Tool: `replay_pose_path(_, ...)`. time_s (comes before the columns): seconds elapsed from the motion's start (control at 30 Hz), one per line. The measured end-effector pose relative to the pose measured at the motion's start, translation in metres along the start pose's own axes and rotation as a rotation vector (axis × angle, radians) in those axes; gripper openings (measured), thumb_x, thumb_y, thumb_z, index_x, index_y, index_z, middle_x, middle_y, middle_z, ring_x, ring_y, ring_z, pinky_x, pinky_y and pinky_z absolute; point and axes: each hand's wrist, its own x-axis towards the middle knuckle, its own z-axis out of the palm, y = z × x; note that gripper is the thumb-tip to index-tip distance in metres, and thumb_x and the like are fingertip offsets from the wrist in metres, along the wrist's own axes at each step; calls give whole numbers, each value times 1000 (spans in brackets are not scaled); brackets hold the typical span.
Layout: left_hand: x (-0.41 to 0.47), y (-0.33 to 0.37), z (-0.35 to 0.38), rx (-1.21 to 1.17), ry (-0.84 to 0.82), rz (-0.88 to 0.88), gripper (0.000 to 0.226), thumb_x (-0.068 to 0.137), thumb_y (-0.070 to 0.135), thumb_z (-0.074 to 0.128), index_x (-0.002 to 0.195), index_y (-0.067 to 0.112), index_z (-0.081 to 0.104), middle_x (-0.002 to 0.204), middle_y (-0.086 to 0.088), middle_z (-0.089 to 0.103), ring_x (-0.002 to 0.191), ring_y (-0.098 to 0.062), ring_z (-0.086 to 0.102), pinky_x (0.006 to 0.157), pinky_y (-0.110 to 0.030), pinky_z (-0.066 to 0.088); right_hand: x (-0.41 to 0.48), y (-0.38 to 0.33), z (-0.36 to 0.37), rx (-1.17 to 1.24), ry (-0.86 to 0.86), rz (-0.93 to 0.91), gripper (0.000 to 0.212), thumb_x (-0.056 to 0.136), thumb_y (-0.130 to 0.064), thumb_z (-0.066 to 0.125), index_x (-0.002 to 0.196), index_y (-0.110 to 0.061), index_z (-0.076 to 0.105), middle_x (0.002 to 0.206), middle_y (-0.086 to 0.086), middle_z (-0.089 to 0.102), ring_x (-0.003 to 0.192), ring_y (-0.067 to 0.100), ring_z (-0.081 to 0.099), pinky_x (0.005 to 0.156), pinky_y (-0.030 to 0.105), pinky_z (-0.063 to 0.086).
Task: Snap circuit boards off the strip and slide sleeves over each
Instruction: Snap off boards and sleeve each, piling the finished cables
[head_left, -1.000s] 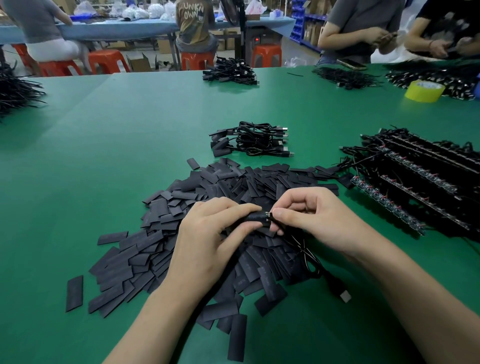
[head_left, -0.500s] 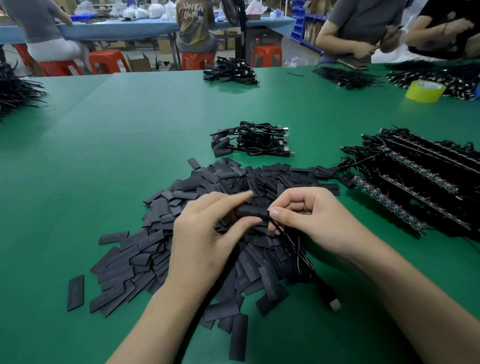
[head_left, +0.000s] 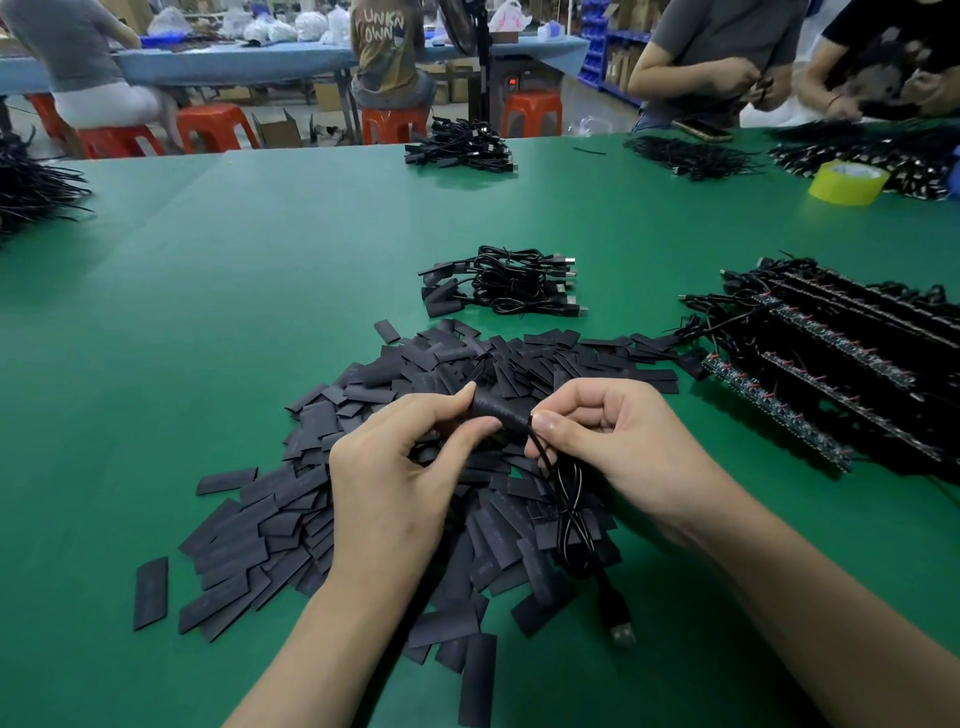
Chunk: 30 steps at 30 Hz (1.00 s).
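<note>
My left hand (head_left: 395, 483) pinches a black sleeve (head_left: 496, 408) between thumb and forefinger, just above a big heap of flat black sleeves (head_left: 322, 499). My right hand (head_left: 618, 436) pinches the sleeve's right end where a thin black cable (head_left: 563, 488) leaves it. The cable hangs down in a loose coil to a USB plug (head_left: 621, 626) near the green table (head_left: 234, 270). The circuit board inside the sleeve is hidden. Strips of circuit boards with wires (head_left: 831, 358) lie at the right.
A bundle of finished cables (head_left: 504, 286) lies beyond the heap. Another cable bundle (head_left: 460, 145) sits at the far edge, and a yellow tape roll (head_left: 847, 182) at the far right. Loose black wires (head_left: 31, 187) pile at the left. Other people work across the table.
Both hands have risen slightly with the sleeve. The sleeve has tilted, its left end higher, and the dangling cable with its plug has swung a little.
</note>
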Motion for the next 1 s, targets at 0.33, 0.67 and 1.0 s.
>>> replay_pose_path(0.33,-2,-1,2,-197,-14,-218,13,85,32,77,97,27,82,92,18,78,90,0,73,81,-14,52,1,1,-1,64,63,8,10,90,-9,74,81,-14,76,80,14,78,65,12,69,66,18,55)
replay_pose_path(0.67,5,0,2,-765,-28,-557,10,82,23,76,90,20,80,86,-14,79,83,-20,78,74,-19,57,2,1,-5,-28,34,-63,26,79,-36,80,101,-22,77,102,6,78,93,22,74,92,27,58)
replay_pose_path(1.0,8,-7,2,-923,70,-647,13,84,21,75,95,15,74,89,-14,78,88,-21,78,72,-21,57,3,3,-9,-261,-106,10,20,87,-19,81,105,-19,71,74,-2,68,72,11,56,74,28,47)
